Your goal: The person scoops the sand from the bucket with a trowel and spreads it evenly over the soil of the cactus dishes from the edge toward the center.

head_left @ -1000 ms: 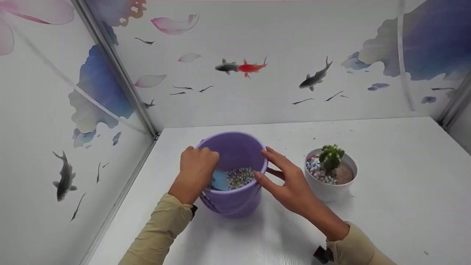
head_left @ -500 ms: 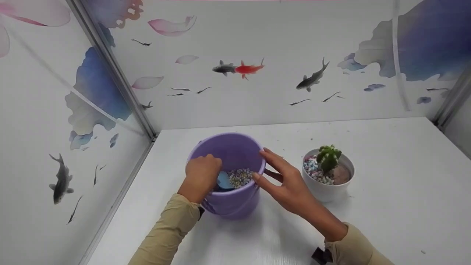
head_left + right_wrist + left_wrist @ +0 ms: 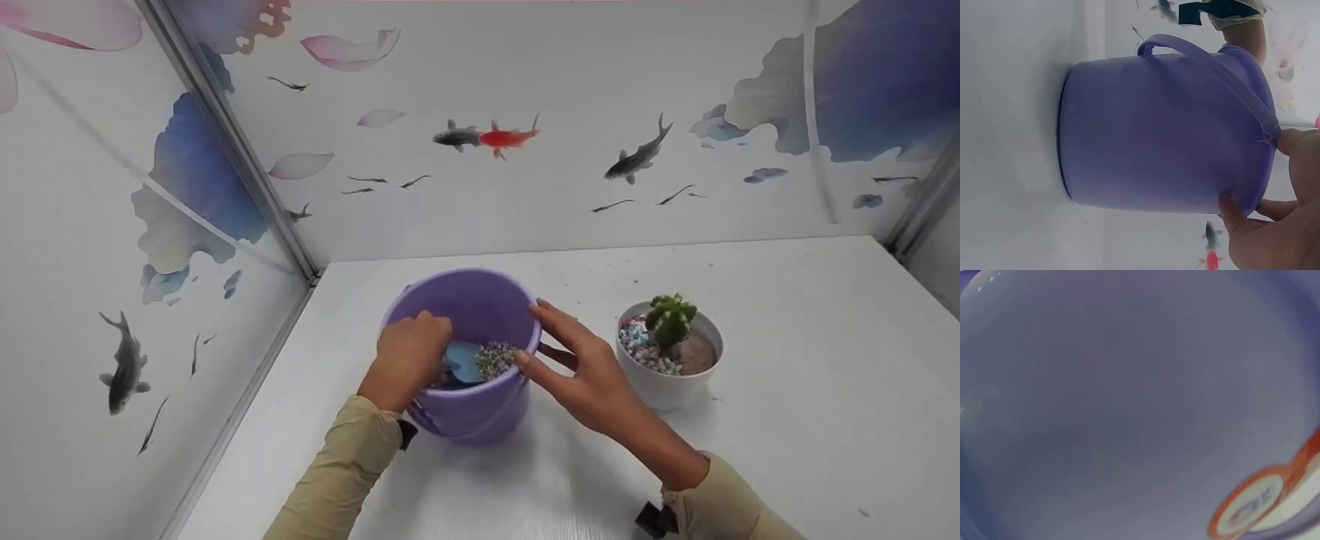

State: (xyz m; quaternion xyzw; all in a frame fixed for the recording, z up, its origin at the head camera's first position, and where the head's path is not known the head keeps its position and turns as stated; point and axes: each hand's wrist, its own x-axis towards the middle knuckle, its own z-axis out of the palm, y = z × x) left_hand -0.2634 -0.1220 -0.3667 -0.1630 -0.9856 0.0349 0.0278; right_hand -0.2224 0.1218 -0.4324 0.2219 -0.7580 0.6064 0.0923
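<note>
In the head view a purple bucket point(image 3: 480, 412) stands upright on the white table, with small multicoloured pebbles point(image 3: 496, 360) at its bottom. My left hand point(image 3: 411, 349) reaches over the near left rim, gripping a blue scoop point(image 3: 465, 363) whose flat blade lies against the pebbles; its handle is hidden by the hand. My right hand point(image 3: 589, 375) holds the bucket's right rim between thumb and fingers. In the right wrist view its fingertips point(image 3: 1231, 209) press the bucket's outer wall by the rim. The left wrist view is filled by the bucket's inner wall point(image 3: 1140, 394).
Right of the bucket stands a white pot point(image 3: 667, 390) holding a green cactus point(image 3: 671, 322), coloured pebbles and a bare brown patch. The bucket's handle point(image 3: 1219, 73) hangs down its near side. White panels printed with fish and petals enclose the table at the back and left.
My left hand has moved down and slightly right, deeper into the bucket. The scoop's blade has shifted right over the pebbles and turned. The right hand keeps its hold on the rim.
</note>
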